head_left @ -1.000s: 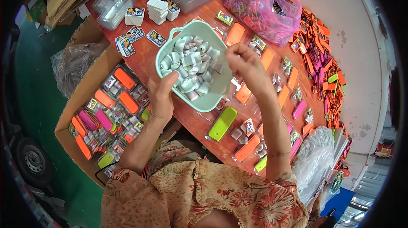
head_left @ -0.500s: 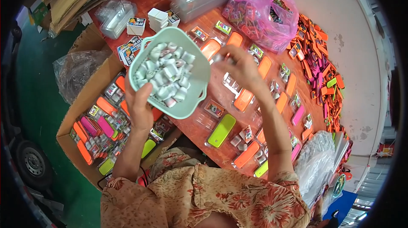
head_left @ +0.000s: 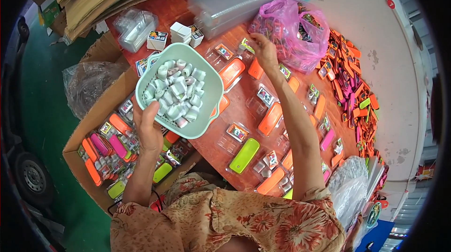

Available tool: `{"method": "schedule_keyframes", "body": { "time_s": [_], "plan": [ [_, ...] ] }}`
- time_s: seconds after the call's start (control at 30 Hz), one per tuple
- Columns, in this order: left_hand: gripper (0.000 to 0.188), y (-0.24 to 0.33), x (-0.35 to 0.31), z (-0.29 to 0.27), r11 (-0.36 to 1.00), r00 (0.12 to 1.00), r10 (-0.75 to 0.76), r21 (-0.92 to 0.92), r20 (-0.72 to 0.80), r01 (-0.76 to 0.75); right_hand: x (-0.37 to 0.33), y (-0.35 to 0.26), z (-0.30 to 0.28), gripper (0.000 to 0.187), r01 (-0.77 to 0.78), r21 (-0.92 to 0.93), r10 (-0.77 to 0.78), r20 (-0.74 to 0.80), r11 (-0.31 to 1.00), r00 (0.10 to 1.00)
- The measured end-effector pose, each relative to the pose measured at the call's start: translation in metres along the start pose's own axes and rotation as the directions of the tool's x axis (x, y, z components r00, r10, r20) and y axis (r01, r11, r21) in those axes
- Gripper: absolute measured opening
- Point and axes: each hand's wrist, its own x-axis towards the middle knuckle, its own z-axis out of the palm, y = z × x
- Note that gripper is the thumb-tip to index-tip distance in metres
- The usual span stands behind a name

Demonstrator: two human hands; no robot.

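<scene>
My left hand (head_left: pixel 148 132) grips the near left side of a pale green plastic basket (head_left: pixel 212 90), thumb over the rim. Small whitish-green rolls (head_left: pixel 178 87) fill the basket's bottom; it is tilted toward me above the table's left part. My right hand (head_left: pixel 265 54) reaches to the far side, fingertips pinched together beside a small green-yellow packet (head_left: pixel 247 45) in a clear tray. Whatever the fingers hold is hidden. Below that arm lie rows of clear trays with oblong cases, among them an orange case (head_left: pixel 270 119) and a lime-green case (head_left: pixel 244 156), with small picture packets (head_left: pixel 237 132).
A pink plastic bag (head_left: pixel 289 48) of small packets stands at the far side. Loose orange and pink pieces (head_left: pixel 359 111) are heaped on the right. Card stacks (head_left: pixel 181 31) and clear plastic shells (head_left: pixel 136 31) sit at the far left. A cardboard box (head_left: pixel 77 146) of packed cases adjoins the red table (head_left: pixel 206 145).
My right hand has moved away from me, from beside the basket to the far packet. The basket in my left hand has shifted slightly left and toward me.
</scene>
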Motion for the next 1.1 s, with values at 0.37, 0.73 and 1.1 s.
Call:
{"method": "schedule_keyframes", "body": {
  "time_s": [0.37,0.73,1.1],
  "plan": [
    [0.050,-0.008,0.003,0.007,0.999,1.000,0.005,-0.053,0.024,-0.004,-0.022,-0.061,-0.015,0.026,0.004,-0.537,-0.004,0.000,0.843,1.000],
    [0.052,-0.017,-0.004,0.027,0.996,0.990,0.085,0.002,0.115,-0.086,-0.095,-0.165,0.015,0.034,0.364,-0.081,-0.294,0.442,0.928,0.847],
    [0.053,-0.008,0.003,0.004,0.993,0.993,0.102,0.056,0.055,-0.106,-0.063,-0.124,-0.023,0.021,-0.353,0.594,0.059,0.456,0.723,0.888]
  ]
}}
